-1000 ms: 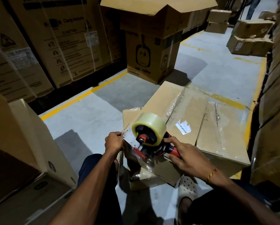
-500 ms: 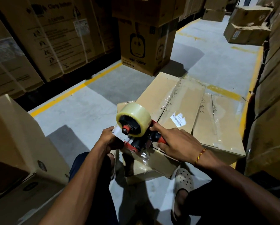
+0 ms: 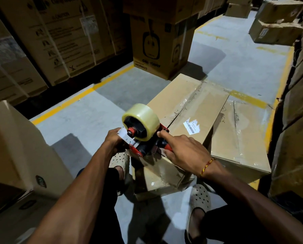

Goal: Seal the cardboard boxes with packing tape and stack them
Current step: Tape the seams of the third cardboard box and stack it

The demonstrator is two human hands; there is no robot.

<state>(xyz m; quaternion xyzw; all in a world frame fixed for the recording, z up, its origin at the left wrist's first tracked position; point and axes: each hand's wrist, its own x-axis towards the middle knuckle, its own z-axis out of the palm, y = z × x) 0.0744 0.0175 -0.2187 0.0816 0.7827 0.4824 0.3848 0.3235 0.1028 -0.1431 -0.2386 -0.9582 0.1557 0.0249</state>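
Right hand (image 3: 184,152) grips the dispenser (image 3: 147,136); left hand (image 3: 114,140) pinches its tape end at 9 o'clock. Slack could wrinkle across the box (image 3: 191,103).

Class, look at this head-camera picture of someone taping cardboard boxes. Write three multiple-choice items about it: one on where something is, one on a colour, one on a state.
1. Where is the tape dispenser?
A. at the near end of the long box
B. on the floor
C. on the far stack

2. What colour is the dispenser's frame?
A. blue
B. red
C. green

3. How is the right hand placed?
A. flat on the floor
B. hanging free
C. closed on the dispenser's handle

Answers: 1 A, the dispenser sits over the near edge of the long cardboard box. 2 B, red frame parts show under the clear tape roll. 3 C, its fingers wrap the handle, while the left hand grips the dispenser's front.
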